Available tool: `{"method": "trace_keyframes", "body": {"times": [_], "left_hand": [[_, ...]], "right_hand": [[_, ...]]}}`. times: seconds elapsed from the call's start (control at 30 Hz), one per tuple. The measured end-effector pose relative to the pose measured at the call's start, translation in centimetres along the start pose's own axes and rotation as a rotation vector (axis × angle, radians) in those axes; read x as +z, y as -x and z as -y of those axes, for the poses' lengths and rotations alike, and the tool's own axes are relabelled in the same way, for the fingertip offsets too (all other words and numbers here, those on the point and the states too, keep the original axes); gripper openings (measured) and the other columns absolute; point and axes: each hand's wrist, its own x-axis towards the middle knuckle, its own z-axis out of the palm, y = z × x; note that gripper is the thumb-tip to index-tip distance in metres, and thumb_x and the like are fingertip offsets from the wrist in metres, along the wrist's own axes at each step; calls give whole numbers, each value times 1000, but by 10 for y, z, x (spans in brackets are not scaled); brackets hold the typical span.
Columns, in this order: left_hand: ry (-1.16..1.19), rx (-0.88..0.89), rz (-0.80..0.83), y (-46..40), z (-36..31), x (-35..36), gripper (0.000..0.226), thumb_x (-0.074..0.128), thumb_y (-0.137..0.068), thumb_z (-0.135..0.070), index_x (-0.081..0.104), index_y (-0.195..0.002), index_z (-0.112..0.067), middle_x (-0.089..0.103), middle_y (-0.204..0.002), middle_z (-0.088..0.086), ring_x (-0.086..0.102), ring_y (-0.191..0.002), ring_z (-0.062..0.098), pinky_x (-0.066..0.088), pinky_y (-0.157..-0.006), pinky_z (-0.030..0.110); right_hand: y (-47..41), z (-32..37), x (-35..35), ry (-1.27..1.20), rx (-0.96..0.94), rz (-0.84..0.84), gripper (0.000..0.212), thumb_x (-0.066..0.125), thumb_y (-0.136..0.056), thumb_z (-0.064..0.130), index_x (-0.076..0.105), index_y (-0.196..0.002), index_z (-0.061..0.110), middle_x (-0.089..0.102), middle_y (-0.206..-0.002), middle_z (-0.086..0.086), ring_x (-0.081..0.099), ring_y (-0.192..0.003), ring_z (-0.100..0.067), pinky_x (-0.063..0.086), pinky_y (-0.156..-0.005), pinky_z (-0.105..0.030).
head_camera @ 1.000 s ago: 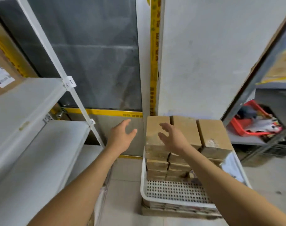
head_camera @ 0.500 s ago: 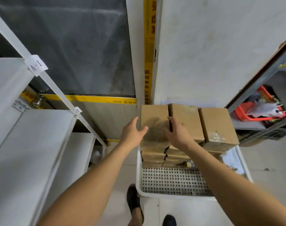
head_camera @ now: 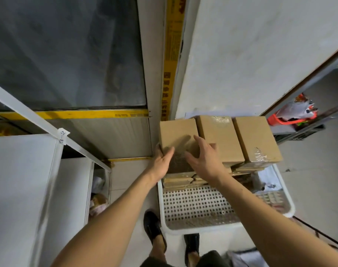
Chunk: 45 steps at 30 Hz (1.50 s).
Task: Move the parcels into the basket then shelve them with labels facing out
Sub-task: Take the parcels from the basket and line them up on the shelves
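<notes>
- The white shelving (head_camera: 25,180) fills the left of the view, its boards bare where they show; a tag on the upright reads something like "1-2".
- The white perforated basket (head_camera: 199,224) sits on the floor to the right of the shelving, just ahead of the person's feet. Parcels are stacked at its far end in three columns; its near half shows bare mesh.
- The leftmost top parcel (head_camera: 176,135) lies flat, its long axis running away from the person. The middle parcel (head_camera: 219,135) touches its right side, and the right parcel (head_camera: 256,139) lies beyond that.
- The left hand (head_camera: 161,164) presses the leftmost parcel's left edge, fingers curled down its side and thumb on top. It looks the nearer and better set of the two.
- The right hand (head_camera: 206,160) is spread flat over that parcel's near right part, at the seam with the middle parcel, fingers straight.
- Judging from this, the lift turns on the right fingers getting into that tight seam.
- No label shows on any top face; the lower parcels are largely hidden, so their count is unclear.
</notes>
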Motion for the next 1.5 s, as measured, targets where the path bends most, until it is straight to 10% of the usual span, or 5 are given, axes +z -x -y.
{"method": "trace_keyframes", "body": {"times": [0.27, 0.7, 0.93, 1.17, 1.5], "left_hand": [[149, 69, -71, 35, -6, 14, 67, 43, -107, -59, 24, -165, -31, 44, -163, 0, 39, -152, 22, 33, -126, 49], [88, 638, -567, 97, -61, 6, 30, 47, -111, -30, 70, -130, -36, 60, -133, -7, 58, -128, 5, 45, -108, 18], [268, 464, -447, 114, -85, -24, 54, 65, -100, -45, 46, -150, -38, 60, -143, -10, 64, -122, 4, 57, -99, 28], [664, 109, 10, 108, -81, -16, 52, 62, -88, -68, 78, -124, -34, 73, -134, 6, 69, -124, 31, 46, -109, 65], [389, 379, -94, 105, -80, -16, 48, 59, -103, -51, 49, -149, -43, 73, -132, -8, 69, -123, 16, 57, -100, 42]], "right_hand": [[14, 7, -16, -209, -89, 54, 83, 68, -95, 59, 31, -162, 26, 45, -157, -3, 41, -140, -24, 40, -119, -49], [7, 31, -58, -637, -90, 8, 137, 85, -57, 84, 16, -164, 33, 31, -162, -6, 37, -147, -26, 37, -122, -52], [11, 30, -90, -1325, 5, 519, 76, 66, -90, 53, 51, -149, 8, 63, -141, -22, 59, -133, -41, 42, -116, -59], [15, 36, -85, -1644, 119, 659, 69, 57, -94, 51, 54, -150, 10, 58, -143, -23, 58, -126, -38, 42, -114, -55], [8, 8, -96, -1039, -55, 364, 39, 46, -112, 43, 69, -137, 23, 71, -130, -17, 69, -116, -36, 53, -96, -50]]}}
